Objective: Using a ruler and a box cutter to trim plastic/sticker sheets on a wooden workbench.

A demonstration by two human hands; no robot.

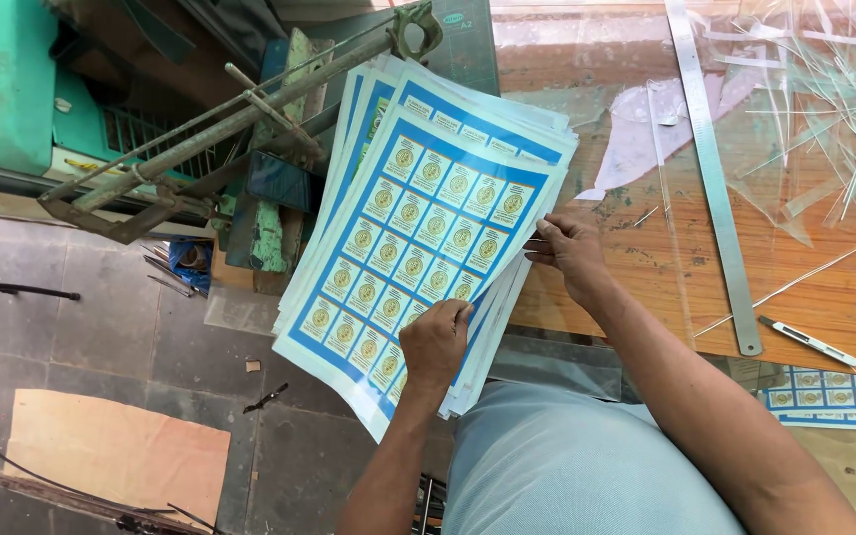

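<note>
A thick stack of printed sheets (418,228), blue-bordered with a grid of small round gold emblems, hangs fanned out over the left edge of the orange table (646,267). My left hand (435,342) presses down on the near end of the top sheet, fingers curled on the paper. My right hand (569,248) grips the stack's right edge, thumb on top and fingers under the sheets. My lap in light grey cloth is below.
A long steel ruler (713,178) and a utility knife (806,340) lie on the table among clear plastic offcuts (824,109). More printed sheets (839,396) lie at right. A rusty lever cutter (240,114) and green machine (2,79) stand left, cardboard (116,451) on the floor.
</note>
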